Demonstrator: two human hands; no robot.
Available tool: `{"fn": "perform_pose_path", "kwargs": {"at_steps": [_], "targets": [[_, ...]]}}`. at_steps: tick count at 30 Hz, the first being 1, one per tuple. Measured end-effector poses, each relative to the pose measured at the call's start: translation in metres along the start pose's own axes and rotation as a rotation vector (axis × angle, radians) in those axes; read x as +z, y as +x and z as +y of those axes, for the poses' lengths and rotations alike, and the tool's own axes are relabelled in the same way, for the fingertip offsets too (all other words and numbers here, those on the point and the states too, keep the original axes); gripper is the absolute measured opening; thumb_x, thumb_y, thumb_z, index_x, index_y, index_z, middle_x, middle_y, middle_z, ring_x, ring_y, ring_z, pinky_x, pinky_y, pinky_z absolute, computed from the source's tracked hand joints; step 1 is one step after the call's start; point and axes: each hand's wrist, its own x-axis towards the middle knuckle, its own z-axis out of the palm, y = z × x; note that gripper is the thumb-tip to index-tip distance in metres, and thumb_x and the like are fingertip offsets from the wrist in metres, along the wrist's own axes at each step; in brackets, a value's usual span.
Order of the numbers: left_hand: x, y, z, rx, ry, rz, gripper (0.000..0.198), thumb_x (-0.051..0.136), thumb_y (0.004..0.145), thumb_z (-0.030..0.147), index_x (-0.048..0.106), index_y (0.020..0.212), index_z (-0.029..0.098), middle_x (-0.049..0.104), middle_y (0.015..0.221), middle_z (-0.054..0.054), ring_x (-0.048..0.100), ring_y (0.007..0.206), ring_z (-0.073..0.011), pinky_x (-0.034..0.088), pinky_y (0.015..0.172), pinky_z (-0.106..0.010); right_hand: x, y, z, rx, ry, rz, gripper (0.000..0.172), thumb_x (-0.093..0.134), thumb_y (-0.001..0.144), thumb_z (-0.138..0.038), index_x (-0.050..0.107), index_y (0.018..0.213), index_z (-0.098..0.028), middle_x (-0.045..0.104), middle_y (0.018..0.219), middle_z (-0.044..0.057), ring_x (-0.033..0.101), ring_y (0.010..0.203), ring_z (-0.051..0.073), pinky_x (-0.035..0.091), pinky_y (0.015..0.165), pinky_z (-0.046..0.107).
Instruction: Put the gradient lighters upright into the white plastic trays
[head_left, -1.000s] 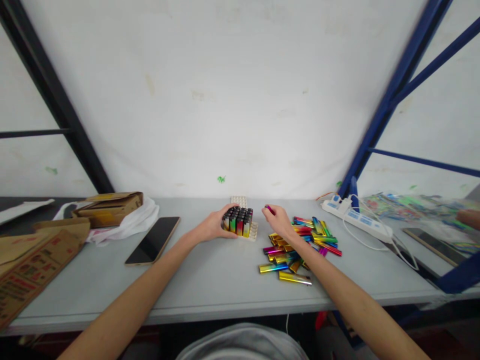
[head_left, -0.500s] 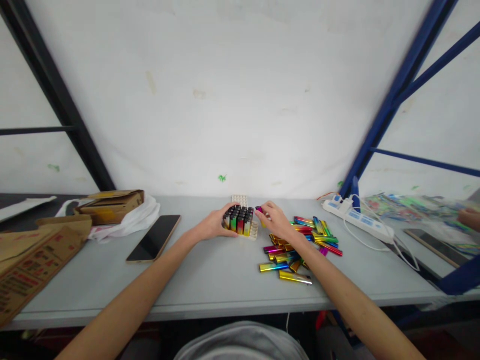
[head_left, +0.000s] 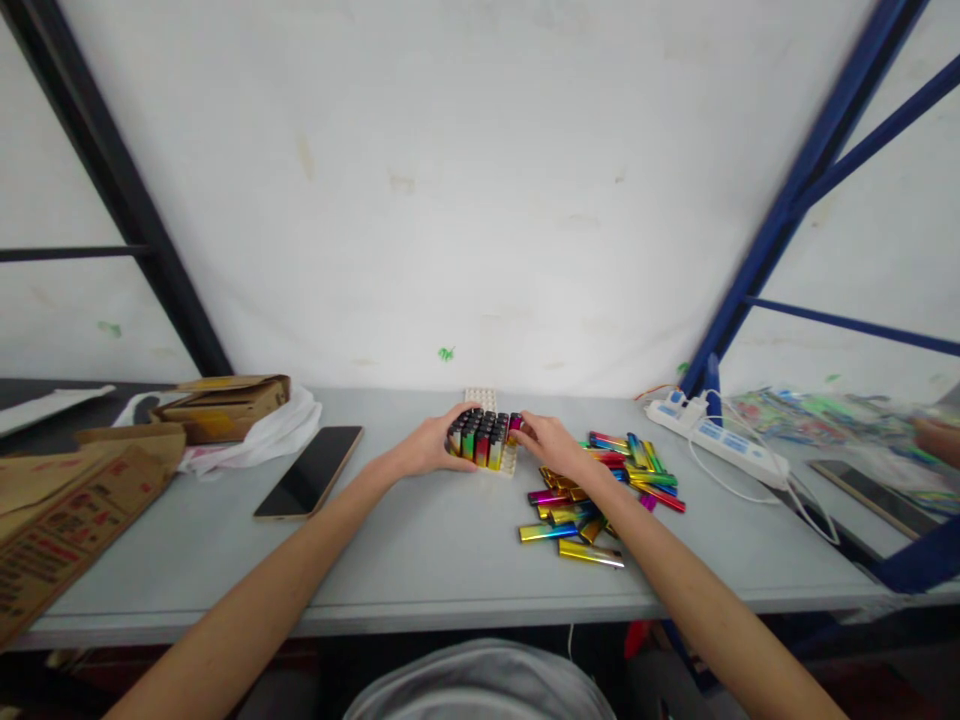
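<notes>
A white slotted tray (head_left: 508, 462) sits at the middle of the grey table (head_left: 420, 560), and several shiny coloured lighters (head_left: 480, 438) stand upright in it. My left hand (head_left: 431, 446) curls round the tray's left side and steadies it. My right hand (head_left: 545, 441) pinches a magenta lighter (head_left: 514, 425) at the tray's right edge, beside the standing ones. A loose pile of coloured lighters (head_left: 600, 492) lies on the table just right of my right wrist.
A phone (head_left: 309, 472) lies face up to the left, beyond it a white plastic bag (head_left: 259, 437) and cardboard boxes (head_left: 71, 500). A white power strip (head_left: 716, 436) with cords sits at the right, near a blue frame post (head_left: 787, 210). Another person's hand (head_left: 936, 438) shows at the far right.
My right hand has carried the magenta lighter leftward from above the pile to the tray's right edge. My left hand has stayed on the tray.
</notes>
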Motion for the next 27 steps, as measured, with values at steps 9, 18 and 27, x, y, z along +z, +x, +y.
{"fn": "perform_pose_path", "kwargs": {"at_steps": [9, 18, 27], "targets": [[0.001, 0.001, -0.001, -0.004, -0.006, -0.004, 0.099, 0.081, 0.064, 0.051, 0.033, 0.147, 0.026, 0.063, 0.131, -0.006, 0.06, 0.117, -0.029, 0.046, 0.103, -0.039, 0.003, 0.002, 0.012, -0.026, -0.029, -0.06, 0.019, 0.051, 0.098, -0.031, 0.061, 0.093, -0.015, 0.068, 0.084, 0.008, 0.059, 0.075, 0.019, 0.042, 0.072, 0.028], [0.0, 0.001, -0.002, -0.017, 0.01, -0.007, 0.1, 0.081, 0.064, 0.052, 0.033, 0.148, 0.026, 0.061, 0.133, -0.006, 0.06, 0.118, -0.0298, 0.045, 0.104, -0.04, -0.022, -0.005, 0.033, -0.009, -0.045, -0.111, 0.029, 0.049, 0.099, -0.034, 0.069, 0.107, -0.014, 0.071, 0.098, 0.011, 0.064, 0.087, 0.019, 0.045, 0.087, 0.031], [-0.001, 0.0, -0.001, -0.022, -0.013, -0.013, 0.101, 0.081, 0.064, 0.053, 0.033, 0.148, 0.026, 0.062, 0.134, -0.007, 0.06, 0.118, -0.0303, 0.045, 0.105, -0.04, -0.074, -0.043, 0.12, 0.475, -0.328, -0.195, 0.03, 0.065, 0.082, -0.018, 0.074, 0.11, -0.013, 0.071, 0.115, 0.017, 0.066, 0.105, 0.027, 0.048, 0.091, 0.031]]}}
